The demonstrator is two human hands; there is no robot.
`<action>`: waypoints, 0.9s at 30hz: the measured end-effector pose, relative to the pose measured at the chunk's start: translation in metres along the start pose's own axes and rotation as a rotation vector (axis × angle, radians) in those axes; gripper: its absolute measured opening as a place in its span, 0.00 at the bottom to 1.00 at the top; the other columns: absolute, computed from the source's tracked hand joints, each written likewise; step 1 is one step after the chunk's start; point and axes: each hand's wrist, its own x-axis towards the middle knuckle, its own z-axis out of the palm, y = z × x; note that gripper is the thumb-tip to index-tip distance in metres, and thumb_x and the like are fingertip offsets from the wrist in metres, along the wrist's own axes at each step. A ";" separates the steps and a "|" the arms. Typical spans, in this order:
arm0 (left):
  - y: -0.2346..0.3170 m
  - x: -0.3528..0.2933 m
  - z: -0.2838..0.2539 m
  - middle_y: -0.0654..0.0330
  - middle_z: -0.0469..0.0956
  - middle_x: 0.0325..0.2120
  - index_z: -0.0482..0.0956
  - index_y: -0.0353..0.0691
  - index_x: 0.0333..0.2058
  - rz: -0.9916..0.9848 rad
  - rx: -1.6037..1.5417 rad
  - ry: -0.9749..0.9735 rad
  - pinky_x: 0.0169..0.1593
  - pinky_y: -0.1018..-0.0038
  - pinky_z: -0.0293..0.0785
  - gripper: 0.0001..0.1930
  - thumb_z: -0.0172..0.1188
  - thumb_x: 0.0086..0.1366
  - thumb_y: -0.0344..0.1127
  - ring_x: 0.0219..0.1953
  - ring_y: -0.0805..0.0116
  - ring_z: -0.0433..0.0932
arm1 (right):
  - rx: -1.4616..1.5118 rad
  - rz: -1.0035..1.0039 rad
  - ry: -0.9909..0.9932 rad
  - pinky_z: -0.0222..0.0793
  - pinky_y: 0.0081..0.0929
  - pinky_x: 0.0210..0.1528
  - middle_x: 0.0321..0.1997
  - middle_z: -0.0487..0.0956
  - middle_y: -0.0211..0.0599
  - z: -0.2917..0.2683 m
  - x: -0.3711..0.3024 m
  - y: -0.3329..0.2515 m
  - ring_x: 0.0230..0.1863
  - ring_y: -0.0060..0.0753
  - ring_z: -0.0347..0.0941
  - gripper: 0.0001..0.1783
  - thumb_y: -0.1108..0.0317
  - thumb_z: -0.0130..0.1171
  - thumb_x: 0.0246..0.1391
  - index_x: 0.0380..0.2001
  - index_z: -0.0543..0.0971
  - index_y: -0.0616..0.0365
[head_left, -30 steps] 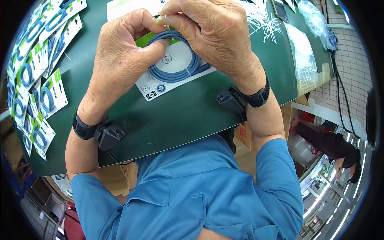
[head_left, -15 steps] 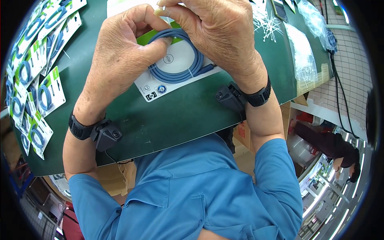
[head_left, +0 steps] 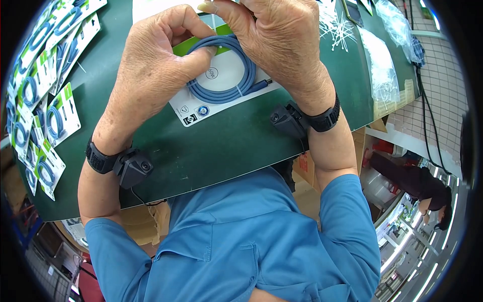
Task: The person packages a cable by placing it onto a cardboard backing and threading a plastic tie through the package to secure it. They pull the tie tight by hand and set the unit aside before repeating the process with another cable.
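A coiled blue braided cable [head_left: 219,97] lies on a white and green backing card [head_left: 182,111] near the middle of the green table. My left hand [head_left: 151,63] grips coil and card together at their upper left, its thumb inside the ring. Above the coil's top, a thin white plastic tie [head_left: 214,21] runs up toward my right hand [head_left: 284,43]. That hand is closed, thumb and fingers pinching the tie near the picture's upper edge; its fingertips are partly cut off. The cable's dark connector [head_left: 266,82] points right, below my right palm.
Several carded blue cables [head_left: 48,118] are heaped along the table's left side. Loose white ties [head_left: 341,36] lie at the far right, beside a clear bag of ties [head_left: 380,70] and a phone-like device [head_left: 352,12]. Another person [head_left: 425,189] is off to the right.
My right hand has risen slightly, its fingers going up to the upper edge, and more of the white tie shows above the coil. My left hand keeps its grip, almost still.
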 end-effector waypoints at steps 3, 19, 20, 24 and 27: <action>-0.001 0.001 0.000 0.65 0.81 0.35 0.80 0.35 0.36 -0.008 0.011 -0.010 0.54 0.78 0.79 0.06 0.63 0.60 0.20 0.42 0.79 0.81 | -0.033 0.019 -0.008 0.71 0.34 0.25 0.27 0.77 0.42 -0.002 -0.001 -0.001 0.25 0.45 0.77 0.06 0.79 0.68 0.53 0.31 0.79 0.62; -0.004 0.001 0.002 0.64 0.82 0.36 0.80 0.34 0.35 0.012 -0.003 -0.044 0.54 0.78 0.79 0.05 0.62 0.61 0.20 0.41 0.78 0.81 | -0.039 0.075 0.005 0.73 0.34 0.27 0.28 0.79 0.43 0.001 -0.004 0.000 0.26 0.46 0.79 0.07 0.80 0.68 0.53 0.32 0.79 0.62; -0.004 0.001 0.002 0.64 0.82 0.36 0.80 0.34 0.35 0.006 0.000 -0.049 0.54 0.78 0.79 0.05 0.62 0.61 0.20 0.42 0.79 0.81 | -0.039 0.083 0.002 0.73 0.34 0.28 0.28 0.79 0.42 0.001 -0.004 0.000 0.27 0.46 0.79 0.07 0.80 0.68 0.53 0.32 0.79 0.62; -0.005 0.001 0.002 0.63 0.83 0.37 0.81 0.34 0.35 0.013 0.016 -0.037 0.54 0.78 0.79 0.05 0.63 0.60 0.21 0.42 0.79 0.81 | -0.064 0.094 0.000 0.73 0.35 0.29 0.28 0.79 0.43 0.001 -0.004 -0.002 0.27 0.46 0.79 0.07 0.81 0.68 0.52 0.32 0.79 0.62; -0.006 0.001 0.002 0.63 0.83 0.37 0.81 0.34 0.35 0.018 0.022 -0.035 0.54 0.78 0.79 0.05 0.63 0.60 0.21 0.42 0.79 0.81 | -0.059 0.100 0.007 0.73 0.35 0.28 0.28 0.79 0.43 0.002 -0.005 -0.002 0.28 0.46 0.79 0.07 0.81 0.68 0.52 0.32 0.78 0.62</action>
